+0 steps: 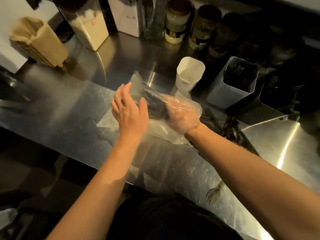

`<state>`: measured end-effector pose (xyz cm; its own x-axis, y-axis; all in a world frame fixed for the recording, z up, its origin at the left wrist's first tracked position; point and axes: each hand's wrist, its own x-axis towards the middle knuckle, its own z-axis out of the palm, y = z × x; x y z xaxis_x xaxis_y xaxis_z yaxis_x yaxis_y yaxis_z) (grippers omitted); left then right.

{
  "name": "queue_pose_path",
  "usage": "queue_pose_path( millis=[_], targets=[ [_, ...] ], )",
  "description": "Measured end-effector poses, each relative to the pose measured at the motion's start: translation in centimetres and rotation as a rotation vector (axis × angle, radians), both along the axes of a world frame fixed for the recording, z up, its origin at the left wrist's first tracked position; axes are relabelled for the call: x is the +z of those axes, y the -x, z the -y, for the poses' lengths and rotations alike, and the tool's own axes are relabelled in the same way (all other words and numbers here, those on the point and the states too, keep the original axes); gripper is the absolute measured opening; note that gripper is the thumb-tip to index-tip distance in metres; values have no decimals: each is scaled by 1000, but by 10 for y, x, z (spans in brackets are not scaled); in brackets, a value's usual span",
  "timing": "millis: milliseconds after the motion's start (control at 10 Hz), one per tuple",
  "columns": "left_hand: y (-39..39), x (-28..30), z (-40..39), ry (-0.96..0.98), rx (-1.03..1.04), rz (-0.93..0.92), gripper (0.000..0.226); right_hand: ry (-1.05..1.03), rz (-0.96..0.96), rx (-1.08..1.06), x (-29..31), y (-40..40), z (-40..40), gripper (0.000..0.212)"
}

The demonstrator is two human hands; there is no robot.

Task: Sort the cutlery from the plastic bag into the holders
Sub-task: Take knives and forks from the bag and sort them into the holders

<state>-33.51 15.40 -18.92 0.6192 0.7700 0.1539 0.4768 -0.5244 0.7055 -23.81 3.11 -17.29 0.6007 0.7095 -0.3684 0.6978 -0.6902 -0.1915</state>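
A clear plastic bag (138, 80) lies on the steel counter (69, 104) in the middle of the view. My right hand (181, 116) is inside the bag up to the wrist and grips a bundle of black cutlery (155, 104). My left hand (128, 110) is outside the bag, fingers straight, against its left side. Behind the bag stands a white holder (190, 73), empty as far as I can see. To its right a grey holder (232, 84) has black forks in it.
A tan slotted holder (38, 42) stands at the back left. Containers and jars (174, 21) line the back wall. Dark loose cutlery (230, 125) lies right of the bag. A clear fork (213, 193) rests near the counter's front edge on more clear plastic.
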Motion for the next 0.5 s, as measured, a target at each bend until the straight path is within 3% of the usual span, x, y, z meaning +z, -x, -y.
queue_pose_path(
  millis=[100,300,500],
  targets=[
    [1,7,7,16,-43,15,57,21,126,107,-8,-3,7,55],
    [-17,14,27,-51,-301,25,44,-9,70,-133,0,-11,49,25],
    [-42,21,68,-60,-388,-3,45,-101,67,-227,5,-16,90,56]
  ],
)
